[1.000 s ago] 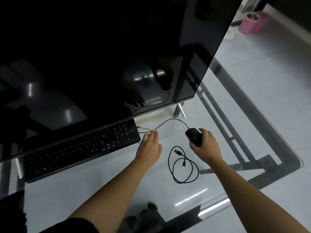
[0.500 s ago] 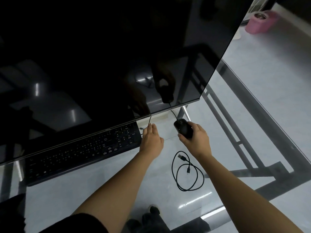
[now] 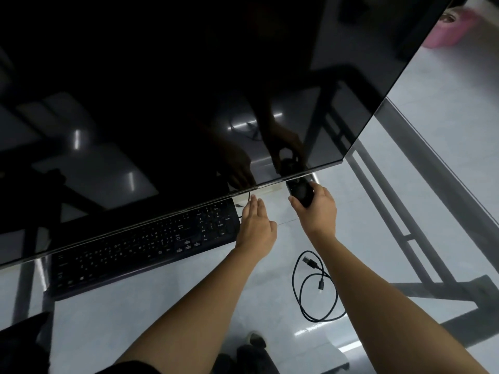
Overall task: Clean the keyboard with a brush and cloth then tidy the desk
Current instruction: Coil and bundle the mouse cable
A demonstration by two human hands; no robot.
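A black keyboard point(image 3: 145, 247) lies on the glass desk point(image 3: 383, 211), partly under the lower edge of a large dark monitor point(image 3: 189, 90). My right hand point(image 3: 317, 209) grips a black mouse point(image 3: 299, 193) at the monitor's lower edge, right of the keyboard. My left hand point(image 3: 256, 225) lies flat with straight fingers beside the keyboard's right end, fingertips near a thin black cord point(image 3: 241, 205). No brush or cloth shows in the frame.
A loose black USB cable point(image 3: 314, 287) lies coiled on the glass near my right forearm. A pink container point(image 3: 445, 28) stands on the floor at the top right. The desk's metal frame point(image 3: 405, 238) and my feet show through the glass.
My right hand has carried the mouse away from me, up to the monitor's lower edge. My left hand has slid forward beside the keyboard's right end. The coiled cable has stayed put.
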